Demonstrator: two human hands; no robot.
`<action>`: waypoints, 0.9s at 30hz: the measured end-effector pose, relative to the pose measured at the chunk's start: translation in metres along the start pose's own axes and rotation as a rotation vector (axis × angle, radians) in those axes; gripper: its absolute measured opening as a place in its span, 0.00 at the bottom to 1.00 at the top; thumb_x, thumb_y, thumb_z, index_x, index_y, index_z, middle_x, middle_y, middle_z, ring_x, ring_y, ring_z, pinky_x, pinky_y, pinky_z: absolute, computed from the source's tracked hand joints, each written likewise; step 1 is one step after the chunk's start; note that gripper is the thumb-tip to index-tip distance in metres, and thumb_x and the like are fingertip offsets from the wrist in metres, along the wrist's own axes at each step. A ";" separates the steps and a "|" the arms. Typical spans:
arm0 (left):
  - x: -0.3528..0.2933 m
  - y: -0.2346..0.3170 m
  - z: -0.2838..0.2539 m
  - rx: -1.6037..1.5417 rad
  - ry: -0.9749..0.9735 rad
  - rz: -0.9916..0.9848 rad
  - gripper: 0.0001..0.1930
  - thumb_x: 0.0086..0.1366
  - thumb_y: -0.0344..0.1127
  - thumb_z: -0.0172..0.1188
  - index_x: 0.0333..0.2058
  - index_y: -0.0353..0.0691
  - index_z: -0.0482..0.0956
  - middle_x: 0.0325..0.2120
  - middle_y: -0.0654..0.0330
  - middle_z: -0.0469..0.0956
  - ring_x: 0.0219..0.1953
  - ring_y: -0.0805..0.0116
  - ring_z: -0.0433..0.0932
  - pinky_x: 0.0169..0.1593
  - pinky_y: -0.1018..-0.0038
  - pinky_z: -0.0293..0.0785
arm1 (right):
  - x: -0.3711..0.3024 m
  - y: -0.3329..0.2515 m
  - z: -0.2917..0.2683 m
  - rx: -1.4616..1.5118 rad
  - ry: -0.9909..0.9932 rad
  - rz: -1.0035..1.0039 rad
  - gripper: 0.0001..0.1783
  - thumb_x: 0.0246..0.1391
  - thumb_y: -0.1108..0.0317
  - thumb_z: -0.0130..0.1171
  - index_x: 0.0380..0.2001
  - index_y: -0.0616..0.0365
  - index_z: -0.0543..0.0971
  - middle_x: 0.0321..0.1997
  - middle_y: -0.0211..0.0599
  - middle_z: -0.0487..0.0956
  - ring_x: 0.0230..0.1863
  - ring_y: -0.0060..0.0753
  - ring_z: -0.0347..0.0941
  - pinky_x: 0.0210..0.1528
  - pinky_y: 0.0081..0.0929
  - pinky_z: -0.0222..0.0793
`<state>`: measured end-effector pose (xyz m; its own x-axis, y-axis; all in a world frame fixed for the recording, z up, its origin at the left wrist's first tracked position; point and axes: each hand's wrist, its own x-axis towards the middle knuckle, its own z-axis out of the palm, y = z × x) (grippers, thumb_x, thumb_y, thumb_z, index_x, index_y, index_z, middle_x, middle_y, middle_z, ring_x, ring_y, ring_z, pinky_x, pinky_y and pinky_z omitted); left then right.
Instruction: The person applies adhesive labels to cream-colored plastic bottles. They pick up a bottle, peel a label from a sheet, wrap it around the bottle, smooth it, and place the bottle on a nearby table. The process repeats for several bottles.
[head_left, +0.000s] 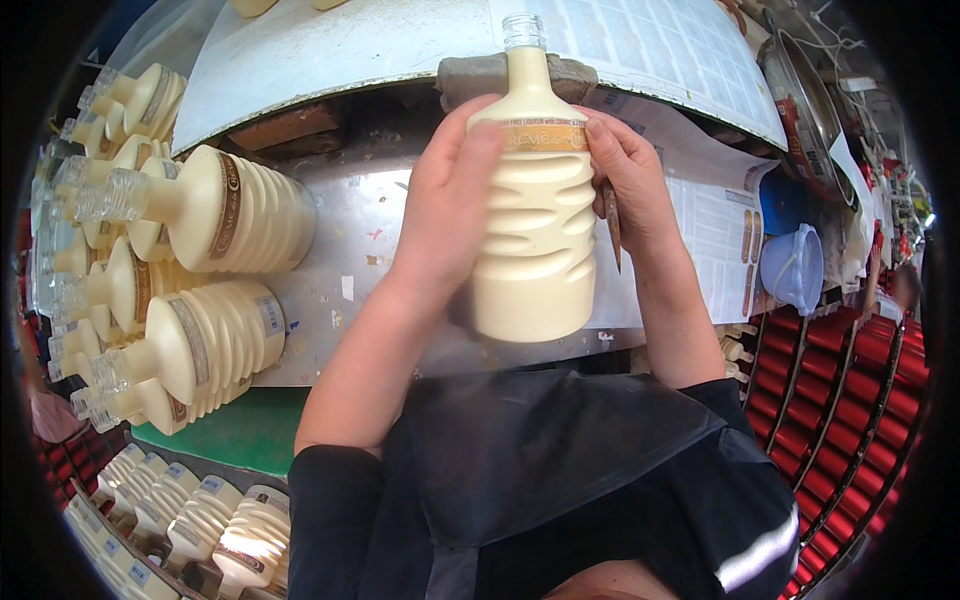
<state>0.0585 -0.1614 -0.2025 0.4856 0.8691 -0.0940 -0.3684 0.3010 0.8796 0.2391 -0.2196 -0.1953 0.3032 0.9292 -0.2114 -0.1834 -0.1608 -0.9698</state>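
Observation:
In front of me a large cream-coloured glass bottle (530, 240) stands upright with its clear threaded neck pointing away. Its lower body has wavy ridges, and a gold label band (545, 136) runs round its shoulder. My left hand (447, 195) is closed on the bottle's left side, its thumb slightly blurred by the label's left end. From the other side my right hand (635, 165) grips the shoulder, thumb at the label's right end. A thin, brown, pointed tool (612, 225) hangs from beneath the right fingers; its upper end is hidden.
Several matching bottles (240, 210) lie stacked at the left, necks outward; more stand in a crate (85, 490) below. A folded grey cloth (470, 78) sits on the raised white shelf's edge. Printed label sheets (690, 190), a lilac bucket (793, 268) and red racked items (850, 400) are at the right.

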 end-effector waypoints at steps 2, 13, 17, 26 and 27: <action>0.001 0.000 -0.003 -0.006 -0.016 -0.017 0.24 0.80 0.47 0.45 0.62 0.33 0.71 0.52 0.55 0.79 0.53 0.70 0.77 0.60 0.72 0.73 | 0.000 -0.002 0.000 0.002 -0.014 -0.006 0.28 0.66 0.52 0.62 0.57 0.65 0.79 0.50 0.36 0.83 0.50 0.23 0.77 0.55 0.23 0.71; 0.010 -0.001 -0.002 0.305 0.035 0.055 0.27 0.76 0.55 0.50 0.55 0.34 0.74 0.46 0.53 0.80 0.48 0.69 0.77 0.55 0.72 0.73 | -0.003 -0.010 0.011 -0.181 0.054 -0.083 0.27 0.62 0.52 0.65 0.52 0.67 0.81 0.47 0.38 0.83 0.48 0.23 0.77 0.53 0.22 0.71; 0.007 0.002 -0.002 0.296 0.001 0.045 0.24 0.80 0.49 0.44 0.58 0.33 0.72 0.48 0.57 0.79 0.49 0.73 0.76 0.56 0.74 0.72 | -0.003 -0.005 0.008 -0.187 0.064 -0.078 0.27 0.63 0.51 0.63 0.51 0.67 0.81 0.47 0.36 0.83 0.49 0.23 0.76 0.53 0.22 0.70; 0.001 0.008 0.008 -0.285 -0.005 -0.204 0.38 0.77 0.67 0.30 0.64 0.37 0.66 0.55 0.55 0.77 0.56 0.63 0.76 0.62 0.66 0.72 | -0.003 -0.030 -0.022 0.053 0.240 -0.224 0.12 0.67 0.65 0.57 0.45 0.60 0.82 0.38 0.30 0.82 0.41 0.22 0.78 0.51 0.24 0.74; 0.001 0.008 0.008 -0.302 -0.026 -0.197 0.38 0.77 0.67 0.29 0.64 0.38 0.66 0.55 0.55 0.76 0.57 0.63 0.76 0.63 0.65 0.71 | -0.009 -0.029 -0.018 -0.110 0.307 -0.391 0.09 0.66 0.67 0.57 0.42 0.60 0.83 0.41 0.33 0.83 0.42 0.23 0.78 0.50 0.26 0.74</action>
<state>0.0622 -0.1614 -0.1919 0.5890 0.7739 -0.2327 -0.4816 0.5674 0.6679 0.2583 -0.2291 -0.1670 0.5937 0.7887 0.1596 0.0928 0.1299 -0.9872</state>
